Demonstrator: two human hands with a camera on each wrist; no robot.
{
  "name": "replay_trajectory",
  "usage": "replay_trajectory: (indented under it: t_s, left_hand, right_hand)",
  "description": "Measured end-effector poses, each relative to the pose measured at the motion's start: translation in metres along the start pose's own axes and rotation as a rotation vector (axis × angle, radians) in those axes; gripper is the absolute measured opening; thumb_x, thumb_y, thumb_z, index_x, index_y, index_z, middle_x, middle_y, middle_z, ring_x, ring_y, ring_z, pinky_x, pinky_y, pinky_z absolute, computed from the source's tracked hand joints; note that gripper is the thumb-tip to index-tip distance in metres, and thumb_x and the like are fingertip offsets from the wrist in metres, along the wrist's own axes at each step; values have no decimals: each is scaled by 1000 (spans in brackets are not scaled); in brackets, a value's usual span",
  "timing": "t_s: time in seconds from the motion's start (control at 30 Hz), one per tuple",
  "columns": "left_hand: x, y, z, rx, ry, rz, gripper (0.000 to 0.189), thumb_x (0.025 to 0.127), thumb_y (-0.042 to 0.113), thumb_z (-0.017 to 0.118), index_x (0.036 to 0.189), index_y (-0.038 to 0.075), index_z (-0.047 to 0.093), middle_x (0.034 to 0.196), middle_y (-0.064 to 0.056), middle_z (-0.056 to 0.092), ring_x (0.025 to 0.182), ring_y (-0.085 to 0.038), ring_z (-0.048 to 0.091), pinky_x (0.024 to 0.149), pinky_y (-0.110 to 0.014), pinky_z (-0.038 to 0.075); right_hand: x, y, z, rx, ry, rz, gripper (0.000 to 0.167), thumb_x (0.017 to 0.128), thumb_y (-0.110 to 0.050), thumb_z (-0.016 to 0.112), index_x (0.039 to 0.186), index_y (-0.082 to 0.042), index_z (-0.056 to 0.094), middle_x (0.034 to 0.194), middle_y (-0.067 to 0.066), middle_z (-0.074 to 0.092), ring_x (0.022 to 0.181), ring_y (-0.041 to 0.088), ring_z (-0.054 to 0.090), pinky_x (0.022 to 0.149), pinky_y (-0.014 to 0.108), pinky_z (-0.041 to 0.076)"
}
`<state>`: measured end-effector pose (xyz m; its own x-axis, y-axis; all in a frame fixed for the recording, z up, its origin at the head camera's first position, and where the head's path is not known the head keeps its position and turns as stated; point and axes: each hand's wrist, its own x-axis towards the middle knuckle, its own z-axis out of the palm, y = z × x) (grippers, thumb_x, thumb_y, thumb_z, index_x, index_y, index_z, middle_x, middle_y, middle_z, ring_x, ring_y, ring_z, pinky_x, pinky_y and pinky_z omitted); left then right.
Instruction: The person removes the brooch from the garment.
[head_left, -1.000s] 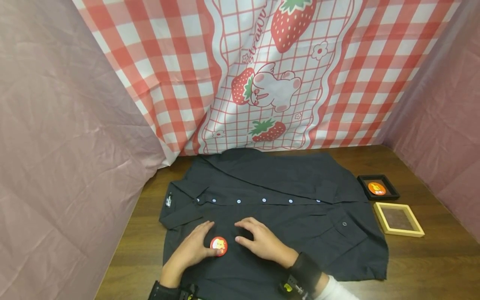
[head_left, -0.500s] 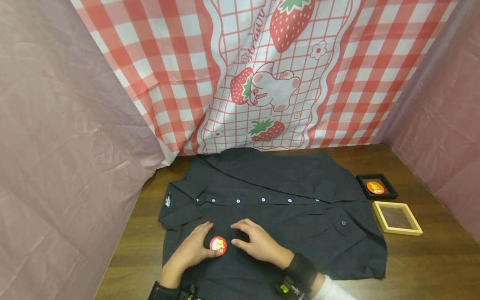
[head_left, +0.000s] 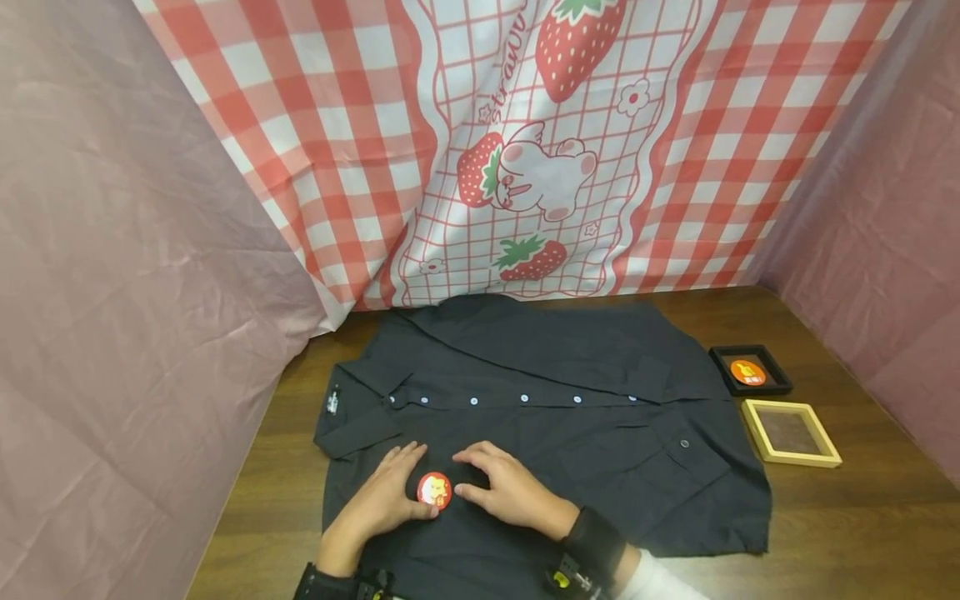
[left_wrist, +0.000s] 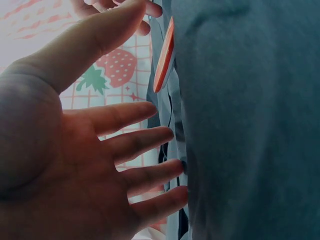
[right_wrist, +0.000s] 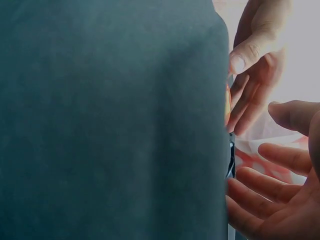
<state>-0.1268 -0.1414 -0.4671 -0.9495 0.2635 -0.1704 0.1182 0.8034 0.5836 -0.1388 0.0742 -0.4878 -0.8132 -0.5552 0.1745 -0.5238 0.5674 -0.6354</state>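
Note:
A dark button-up shirt (head_left: 525,450) lies spread on the wooden table, its collar toward the left. On its near front rests a round red badge (head_left: 434,491) with a yellow figure; the left wrist view shows the badge (left_wrist: 165,57) nearly edge-on, slightly raised from the cloth. My left hand (head_left: 382,492) is left of the badge, fingers extended and spread, thumb near the badge's lower edge; I cannot tell whether it touches. To the right of the badge is my right hand (head_left: 513,492), fingers relaxed, thumb tip close to the badge's rim, with nothing gripped.
Right of the shirt sits a black frame (head_left: 780,379) with an orange round badge (head_left: 748,372) inside. A pale wooden frame (head_left: 802,459) lies just in front of it. A strawberry-print checked cloth (head_left: 360,167) hangs behind, with pinkish drapes (head_left: 150,292) at both sides.
My right hand has shifted left, closer to the badge. My left hand has stayed nearly in place beside it. The whole view has drifted slightly.

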Motion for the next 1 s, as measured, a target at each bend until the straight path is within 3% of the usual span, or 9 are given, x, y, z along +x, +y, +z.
replay_trajectory:
  t_s: [0.37,0.67,1.0]
  left_hand:
    - [2,1,0,31,-31,-42,75,70,25,86,132,-5,56,148,-22,44,139,-43,36,110,-61,34]
    - [0,-2,2,35,-20,30,71,69,23,86,127,-8,59,143,-23,50,135,-43,41,108,-60,37]
    - [-2,-3,1,18,-37,51,73,69,23,87,129,-6,57,141,-23,51,135,-43,41,108,-61,36]
  right_hand:
    - [2,-5,4,-29,-49,-13,41,89,-27,70,125,-9,63,117,1,62,107,15,60,94,34,52]
    - [4,-5,10,-104,-89,-39,41,88,-30,71,123,-10,64,114,0,62,106,14,61,94,33,52]
    - [7,-9,10,-171,-135,-28,44,87,-35,73,124,-13,64,114,-2,62,103,10,59,91,29,52]
